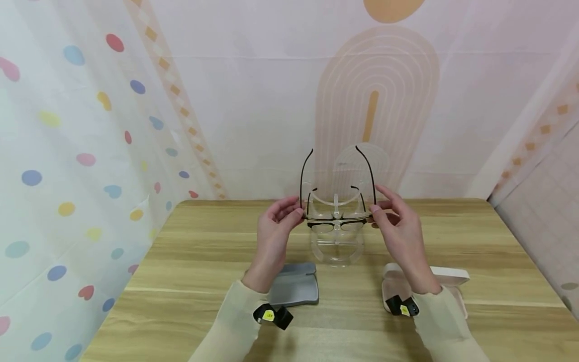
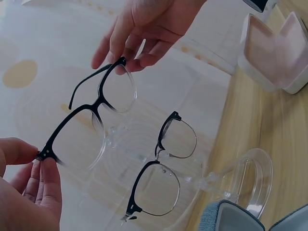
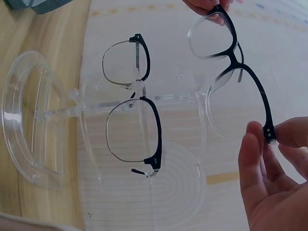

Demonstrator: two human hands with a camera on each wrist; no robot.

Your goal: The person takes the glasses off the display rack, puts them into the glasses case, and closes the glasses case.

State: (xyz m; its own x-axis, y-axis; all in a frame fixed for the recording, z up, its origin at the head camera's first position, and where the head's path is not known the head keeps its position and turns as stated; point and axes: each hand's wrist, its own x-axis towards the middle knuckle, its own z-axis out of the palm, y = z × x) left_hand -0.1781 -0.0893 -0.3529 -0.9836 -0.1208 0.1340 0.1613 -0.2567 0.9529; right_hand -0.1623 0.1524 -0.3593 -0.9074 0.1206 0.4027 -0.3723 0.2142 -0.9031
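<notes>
Both hands hold one pair of eyeglasses (image 2: 97, 102) by its two outer corners, lenses upright and temples stretching away. My left hand (image 1: 276, 231) pinches the left hinge between thumb and fingers. At the opposite hinge, my right hand (image 1: 401, 234) grips with thumb and fingertips. The frame is black on top and clear below, as the right wrist view shows. Below the held pair, a second pair of eyeglasses (image 3: 159, 130), black-browed with thin metal lower rims, sits on a clear display stand (image 1: 336, 262). The held pair appears above the stand's upper part; contact cannot be told.
On the wooden table (image 1: 203, 261), an opened grey glasses case (image 1: 296, 295) lies left of the stand, partly behind the left forearm. An opened white case with pink lining (image 1: 452, 275) lies to the right, partly covered by the right wrist. A patterned curtain (image 1: 253, 100) hangs behind.
</notes>
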